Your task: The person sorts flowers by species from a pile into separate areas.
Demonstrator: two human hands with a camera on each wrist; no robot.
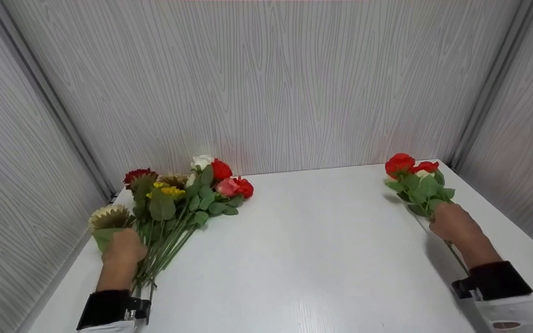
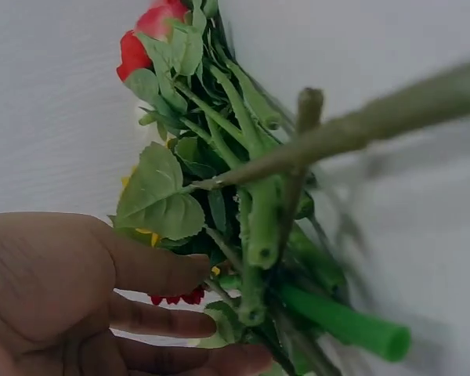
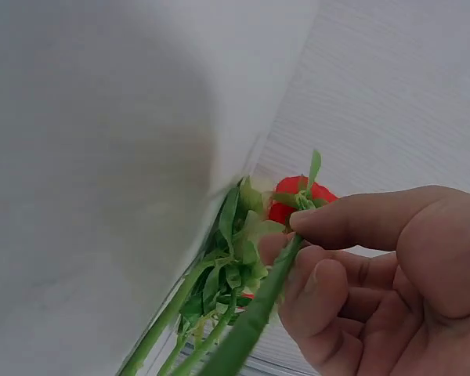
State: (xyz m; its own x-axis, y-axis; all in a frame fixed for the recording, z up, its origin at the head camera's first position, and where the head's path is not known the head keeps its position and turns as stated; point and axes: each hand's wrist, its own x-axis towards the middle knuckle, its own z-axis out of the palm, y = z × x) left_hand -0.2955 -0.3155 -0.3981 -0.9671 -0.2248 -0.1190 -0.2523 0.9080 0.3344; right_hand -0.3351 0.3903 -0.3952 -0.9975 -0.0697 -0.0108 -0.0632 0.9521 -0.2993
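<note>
On the right side of the table, my right hand (image 1: 458,226) pinches the green stem (image 3: 258,313) of a red rose (image 3: 301,196) between thumb and fingers. Red roses (image 1: 399,165) and a whitish bloom sit together just beyond that hand. At the left, my left hand (image 1: 124,249) is beside a bunch of artificial flowers, close to a cream sunflower-like bloom (image 1: 109,216). In the left wrist view its thumb and fingers (image 2: 160,270) reach toward the stems (image 2: 258,227), fairly straight and apart. Whether they touch a stem is hard to tell.
The left bunch includes a dark red bloom (image 1: 139,177), yellow flowers (image 1: 170,190), a white rose (image 1: 201,161), a pink rose (image 1: 227,187) and red roses (image 1: 221,169). Its stems point toward the near edge. Grey wood-grain panels (image 1: 266,83) enclose the white table (image 1: 303,240).
</note>
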